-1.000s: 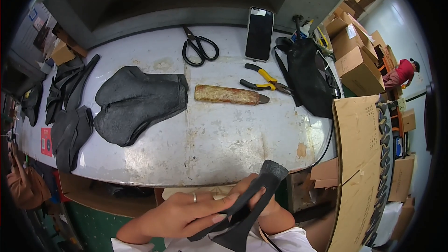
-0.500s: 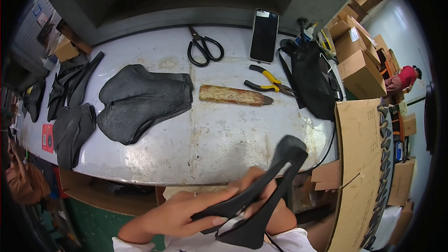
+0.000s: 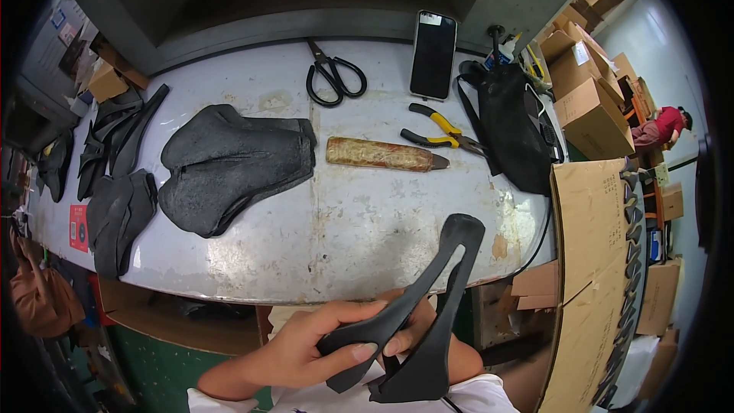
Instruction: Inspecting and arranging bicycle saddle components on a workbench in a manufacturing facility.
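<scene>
Above the table's front edge, both hands hold a black bicycle saddle [image 3: 425, 363] with a long slot down its middle. Its narrow nose points away from me, up and to the right. My left hand [image 3: 317, 340] is closed on the left wing, thumb on the near face. Partly behind the saddle, my right hand [image 3: 413, 329] shows its bent fingers and a thumb through the slot, pressed against the inner edge. The rest of that hand is hidden. Beyond, a stack of black saddle-shaped covers [image 3: 237, 164] lies on the white table [image 3: 367, 252].
A tape-wrapped knife [image 3: 378, 154], pliers [image 3: 451, 134], scissors [image 3: 333, 80], a phone [image 3: 433, 57] and a black pouch [image 3: 516, 134] lie further back. More black pieces [image 3: 122, 218] are at left. A cardboard sheet [image 3: 589, 260] stands at right, near boxes; a person [image 3: 664, 130] sits beyond.
The saddle has turned a little, its nose swinging left and more upright. Its slot now faces me more openly. My right fingers have shifted inside the slot; my left hand keeps its hold.
</scene>
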